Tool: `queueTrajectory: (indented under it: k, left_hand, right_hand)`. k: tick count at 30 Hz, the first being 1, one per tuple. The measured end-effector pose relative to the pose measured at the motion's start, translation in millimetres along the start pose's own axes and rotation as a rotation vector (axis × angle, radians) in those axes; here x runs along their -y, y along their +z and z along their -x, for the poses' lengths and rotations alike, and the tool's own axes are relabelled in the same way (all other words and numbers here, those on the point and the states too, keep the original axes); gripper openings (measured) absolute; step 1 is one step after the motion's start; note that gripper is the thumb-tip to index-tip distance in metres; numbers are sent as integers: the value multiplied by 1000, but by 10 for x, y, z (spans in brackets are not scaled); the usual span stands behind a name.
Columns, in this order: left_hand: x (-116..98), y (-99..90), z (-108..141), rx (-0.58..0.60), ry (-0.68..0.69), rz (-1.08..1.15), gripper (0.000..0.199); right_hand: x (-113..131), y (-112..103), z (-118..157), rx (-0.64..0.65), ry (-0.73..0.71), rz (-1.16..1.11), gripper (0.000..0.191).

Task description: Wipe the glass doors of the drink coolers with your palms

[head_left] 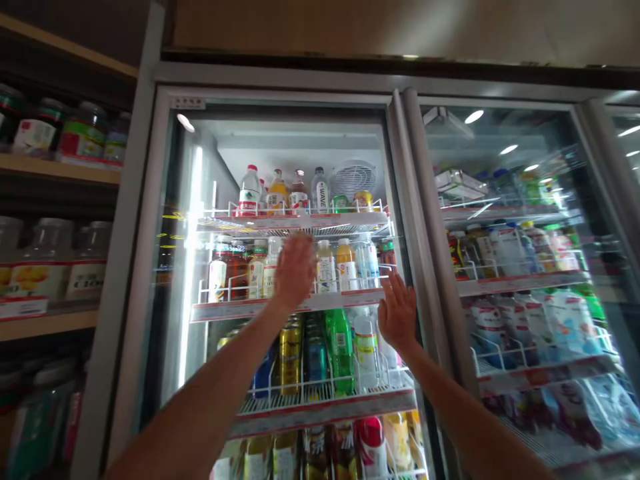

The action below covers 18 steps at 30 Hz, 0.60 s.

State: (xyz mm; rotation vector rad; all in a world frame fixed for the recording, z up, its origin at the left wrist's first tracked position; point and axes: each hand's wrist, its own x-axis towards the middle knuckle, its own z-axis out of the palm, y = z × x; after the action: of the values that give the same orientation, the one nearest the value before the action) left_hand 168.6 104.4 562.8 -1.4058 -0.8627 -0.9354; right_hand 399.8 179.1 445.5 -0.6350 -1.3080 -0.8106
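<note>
A glass-doored drinks cooler stands in front of me, its shelves lined with bottles and cans. My left hand, blurred, is raised before the second shelf, fingers up and roughly together, with no object visible in it. My right hand is lifted near the door's right edge, fingers spread and holding nothing. Whether either palm touches the glass I cannot tell. Between the hands are an orange juice bottle and, lower down, a green bottle. Red-capped water sits on the top shelf.
Another cooler section with bottles is on the right. Open wooden shelves holding jars run along the left side. A brown panel spans the top above the cooler frame.
</note>
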Motion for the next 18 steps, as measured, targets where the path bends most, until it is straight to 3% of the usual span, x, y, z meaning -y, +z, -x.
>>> queueTrajectory:
  k: [2, 4, 6, 9, 11, 13, 18]
  left_hand:
    - [-356, 82, 78, 139, 347, 47, 53]
    - [-489, 93, 134, 187, 464, 54, 52]
    - [-356, 46, 115, 131, 336, 33, 50]
    - [-12, -9, -26, -19, -13, -1, 51]
    - [20, 27, -122, -53, -106, 6, 53]
    - [-182, 113, -177, -12, -12, 39, 53]
    - [-1046, 377, -261, 134, 403, 108, 47]
  right_hand:
    - [-6, -1, 2, -15, -9, 16, 53]
    - [-15, -1, 2, -20, -26, 24, 52]
    - [-20, 0, 2, -23, -29, 24, 52]
    - [-13, 5, -1, -18, -21, 19, 52]
    - [0, 9, -4, -11, -3, 5, 53]
    - [12, 8, -9, -27, 23, -36, 55]
    - [-25, -60, -11, -88, 82, -211, 57]
